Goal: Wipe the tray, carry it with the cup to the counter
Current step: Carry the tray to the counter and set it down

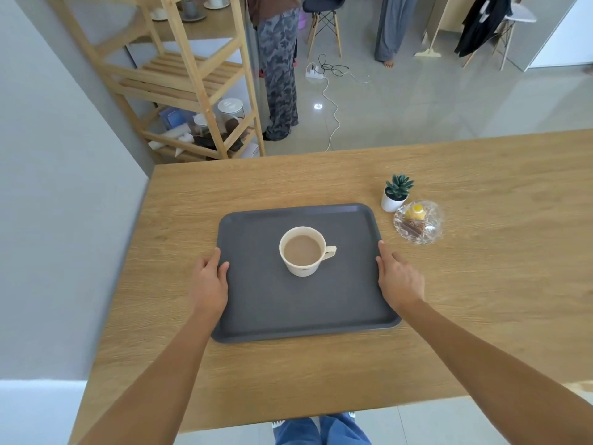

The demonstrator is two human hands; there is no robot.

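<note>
Oak-grain table under grey tray — cup centred, grey floor beyond.

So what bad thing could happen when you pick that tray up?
The cup is filled nearly to its rim with a milky drink and stands loose on the tray, so a tilt could probably spill it or slide it. The right hand works close to the glass dome and the little potted plant; a swing that way might knock them. The left hand sits at the other edge, so uneven lifting could tip things.
</note>
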